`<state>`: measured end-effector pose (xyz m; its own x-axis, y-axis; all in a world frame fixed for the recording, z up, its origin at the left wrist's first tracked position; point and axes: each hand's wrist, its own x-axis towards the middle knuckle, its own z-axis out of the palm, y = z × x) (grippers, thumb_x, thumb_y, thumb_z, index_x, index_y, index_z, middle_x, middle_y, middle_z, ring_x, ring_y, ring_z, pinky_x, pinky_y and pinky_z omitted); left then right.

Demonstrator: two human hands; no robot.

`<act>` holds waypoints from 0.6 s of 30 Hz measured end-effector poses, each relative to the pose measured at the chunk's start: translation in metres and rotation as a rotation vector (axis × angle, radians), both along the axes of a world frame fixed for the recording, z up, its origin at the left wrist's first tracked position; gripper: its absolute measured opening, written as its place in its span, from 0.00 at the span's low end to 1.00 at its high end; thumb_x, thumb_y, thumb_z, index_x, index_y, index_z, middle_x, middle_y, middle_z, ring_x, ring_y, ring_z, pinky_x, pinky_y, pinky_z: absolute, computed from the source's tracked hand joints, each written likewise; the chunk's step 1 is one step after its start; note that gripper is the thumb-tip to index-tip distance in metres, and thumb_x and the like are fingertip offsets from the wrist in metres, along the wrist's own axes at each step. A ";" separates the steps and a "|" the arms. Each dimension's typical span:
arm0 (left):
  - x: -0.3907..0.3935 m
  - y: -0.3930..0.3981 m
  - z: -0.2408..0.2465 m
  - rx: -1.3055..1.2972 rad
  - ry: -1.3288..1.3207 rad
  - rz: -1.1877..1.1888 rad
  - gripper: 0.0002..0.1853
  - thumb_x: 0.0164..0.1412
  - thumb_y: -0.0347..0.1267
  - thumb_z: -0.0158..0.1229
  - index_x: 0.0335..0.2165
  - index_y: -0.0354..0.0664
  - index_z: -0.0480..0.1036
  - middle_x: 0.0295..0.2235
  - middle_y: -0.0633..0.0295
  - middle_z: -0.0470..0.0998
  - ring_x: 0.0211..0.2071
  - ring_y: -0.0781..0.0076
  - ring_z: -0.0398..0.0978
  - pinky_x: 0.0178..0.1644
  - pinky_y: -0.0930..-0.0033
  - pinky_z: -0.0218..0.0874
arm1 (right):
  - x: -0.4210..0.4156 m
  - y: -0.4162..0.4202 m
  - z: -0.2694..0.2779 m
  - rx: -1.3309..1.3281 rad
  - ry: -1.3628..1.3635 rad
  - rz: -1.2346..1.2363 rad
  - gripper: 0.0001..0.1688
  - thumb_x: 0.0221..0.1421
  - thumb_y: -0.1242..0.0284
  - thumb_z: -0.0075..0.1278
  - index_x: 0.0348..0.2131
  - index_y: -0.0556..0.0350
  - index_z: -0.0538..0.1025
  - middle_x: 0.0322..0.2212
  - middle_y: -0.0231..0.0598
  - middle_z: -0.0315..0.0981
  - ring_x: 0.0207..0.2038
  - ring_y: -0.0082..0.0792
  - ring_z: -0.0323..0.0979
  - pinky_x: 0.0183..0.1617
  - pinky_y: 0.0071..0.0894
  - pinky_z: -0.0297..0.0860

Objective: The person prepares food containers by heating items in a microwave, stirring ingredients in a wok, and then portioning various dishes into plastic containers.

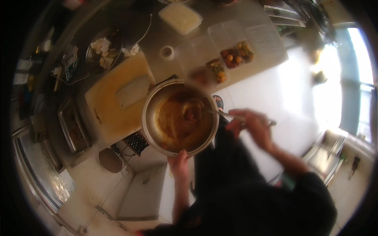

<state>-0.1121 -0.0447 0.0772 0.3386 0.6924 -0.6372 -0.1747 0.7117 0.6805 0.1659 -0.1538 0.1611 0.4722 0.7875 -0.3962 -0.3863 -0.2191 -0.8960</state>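
Note:
My left hand (pixel 179 165) grips the near rim of a round metal pot (pixel 150 138), its thumb over the edge. Brown-red sauce coats the bottom of the pot. My right hand (pixel 252 124) holds the handle of a metal ladle (pixel 192 110), whose bowl sits inside the pot with some sauce in it. Just beyond the pot's far rim is a blurred round reddish patch (pixel 202 79); I cannot tell what it is. Plastic containers with sections stand past it, and one holds vegetables and small round orange-yellow pieces (pixel 231 59) in sauce.
A cleaver (pixel 134 91) lies on a stained cutting board (pixel 103 109) left of the pot. A bowl of pale scraps (pixel 103 53), a small white jar (pixel 167 53) and a lidded tub (pixel 180 18) stand on the metal counter (pixel 153 38). White floor tiles (pixel 274 85) show at right.

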 end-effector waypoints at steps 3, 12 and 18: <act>-0.015 0.000 -0.006 -0.012 0.080 -0.012 0.28 0.61 0.21 0.56 0.60 0.38 0.64 0.54 0.54 0.73 0.51 0.62 0.77 0.51 0.59 0.76 | 0.022 0.007 -0.021 0.052 -0.204 -0.052 0.28 0.76 0.58 0.36 0.55 0.64 0.75 0.35 0.49 0.83 0.29 0.30 0.79 0.36 0.30 0.80; -0.020 -0.001 -0.002 0.018 0.054 0.070 0.32 0.60 0.20 0.56 0.62 0.39 0.61 0.53 0.53 0.73 0.49 0.63 0.77 0.47 0.60 0.78 | 0.024 0.026 -0.071 0.055 -0.983 0.163 0.24 0.64 0.83 0.46 0.59 0.62 0.72 0.41 0.47 0.81 0.40 0.43 0.79 0.42 0.42 0.77; -0.025 -0.006 -0.017 -0.051 0.170 0.055 0.29 0.59 0.20 0.57 0.59 0.38 0.64 0.51 0.54 0.74 0.46 0.64 0.77 0.45 0.60 0.78 | 0.022 0.022 -0.067 0.114 -0.914 0.106 0.24 0.64 0.83 0.46 0.59 0.63 0.72 0.42 0.49 0.81 0.39 0.42 0.78 0.41 0.40 0.77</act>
